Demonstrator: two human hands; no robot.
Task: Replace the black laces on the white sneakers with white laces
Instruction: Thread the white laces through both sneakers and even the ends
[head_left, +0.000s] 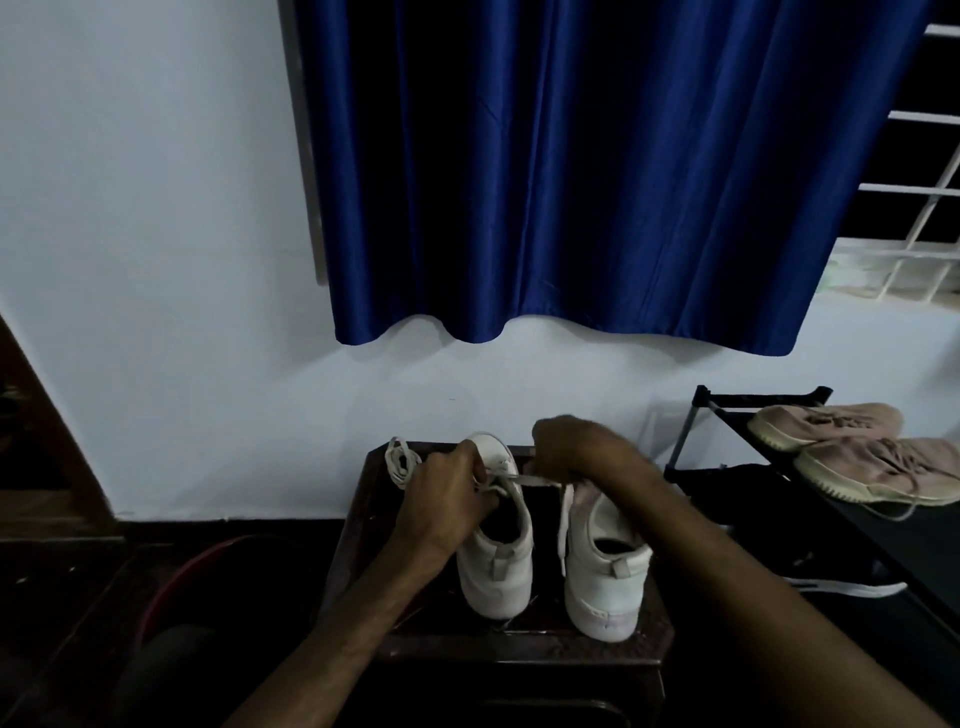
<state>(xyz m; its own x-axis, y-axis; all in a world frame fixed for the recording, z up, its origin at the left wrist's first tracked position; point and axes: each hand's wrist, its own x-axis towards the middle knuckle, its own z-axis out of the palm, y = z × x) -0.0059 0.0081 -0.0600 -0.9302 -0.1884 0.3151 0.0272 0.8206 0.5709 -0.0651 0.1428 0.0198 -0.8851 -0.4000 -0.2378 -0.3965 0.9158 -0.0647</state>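
Dim room. Blue curtain (571, 171) hangs over the pale wall; black shoe rack (737, 415) at right carries a pair of pink sneakers (857, 447), with a dark shoe (841, 582) lower down.

Dark wooden stool (363, 519) at centre holds both white sneakers, heels toward the camera, side by side, just apart. Left sneaker (496, 566): upright, dark opening visible, white lace crossing the upper eyelets. Right sneaker (605, 577): upright, tongue standing up, lacing area hidden behind the arm.

Left hand (447, 493) is closed over the throat of the left sneaker, fingers pinching one part of the white lace (535, 480). Right hand (576, 447) is curled shut on the other end; the lace runs taut between the two hands.

A loose coil of spare white lace (401, 460) lies on the stool's far left corner, untouched.

Progress, judged: no black lace visible anywhere, so removal looks done. Left sneaker appears mid-lacing or being tightened. Right sneaker probably remains; the coil is likely for it. Cannot tell how many eyelets are threaded.
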